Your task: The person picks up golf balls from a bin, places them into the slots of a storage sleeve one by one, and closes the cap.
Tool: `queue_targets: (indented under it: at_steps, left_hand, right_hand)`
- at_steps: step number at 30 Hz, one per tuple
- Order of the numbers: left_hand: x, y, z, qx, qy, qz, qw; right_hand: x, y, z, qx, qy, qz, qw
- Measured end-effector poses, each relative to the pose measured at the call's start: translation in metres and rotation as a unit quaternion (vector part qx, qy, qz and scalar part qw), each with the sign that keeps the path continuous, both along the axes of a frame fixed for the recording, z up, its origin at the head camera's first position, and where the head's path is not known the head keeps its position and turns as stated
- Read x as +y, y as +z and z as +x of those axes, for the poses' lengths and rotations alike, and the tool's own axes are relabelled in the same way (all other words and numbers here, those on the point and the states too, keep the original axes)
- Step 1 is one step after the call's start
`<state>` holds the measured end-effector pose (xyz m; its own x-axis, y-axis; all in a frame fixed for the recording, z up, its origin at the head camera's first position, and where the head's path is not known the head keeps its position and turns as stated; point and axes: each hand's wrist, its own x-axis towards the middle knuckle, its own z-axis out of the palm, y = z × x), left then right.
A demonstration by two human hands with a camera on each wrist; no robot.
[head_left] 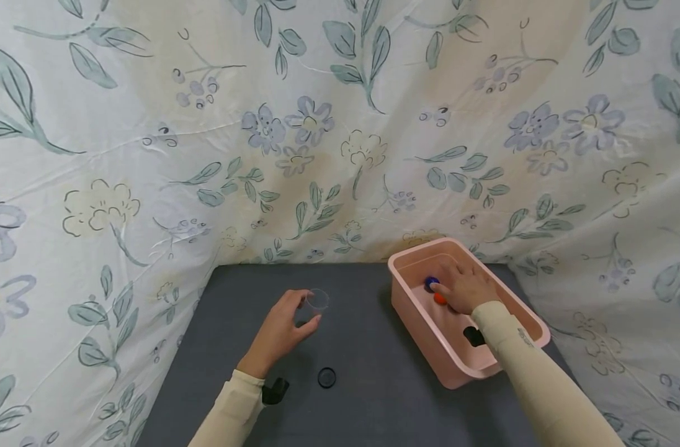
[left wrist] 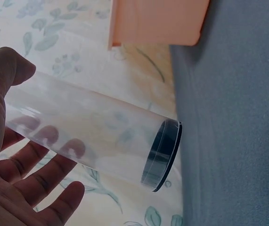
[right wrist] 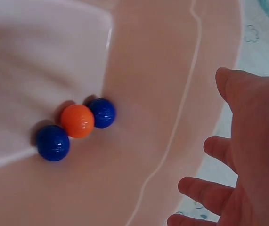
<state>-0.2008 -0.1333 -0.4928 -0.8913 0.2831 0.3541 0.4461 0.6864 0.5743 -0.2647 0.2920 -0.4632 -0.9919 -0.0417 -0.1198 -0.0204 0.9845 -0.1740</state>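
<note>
Left hand [head_left: 281, 332] grips one clear tube [left wrist: 106, 127], cap [left wrist: 162, 155] beyond fingertips; right hand [head_left: 465, 288] empty, fingers spread, near two blue balls [right wrist: 52, 142], one orange ball [right wrist: 77, 121] at far end of bin [head_left: 415, 326].

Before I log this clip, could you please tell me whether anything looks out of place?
Nothing looks spilled or damaged. Only the round black lid stands out mildly, lying loose on the table, apart from the clear tube in the left hand.

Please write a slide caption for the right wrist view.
Right hand near an orange ball between two blue balls in a bin.
</note>
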Motion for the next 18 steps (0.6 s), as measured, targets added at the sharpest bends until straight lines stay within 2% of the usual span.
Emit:
queue_targets:
  at_steps: [6, 13, 18]
  left_hand:
    - [0.000, -0.001, 0.000, 0.005, -0.001, -0.004, 1.0000]
    - [0.002, -0.001, 0.002, 0.010, -0.005, -0.009, 0.9999]
    - [0.003, 0.000, 0.003, 0.008, -0.004, -0.008, 0.9999]
  right_hand:
    - [0.006, -0.015, -0.012, -0.015, 0.012, 0.016, 0.9997]
    - [0.018, -0.038, -0.026, -0.011, 0.036, 0.004, 0.9993]
    - [0.028, -0.052, -0.036, -0.060, -0.005, -0.030, 0.9977]
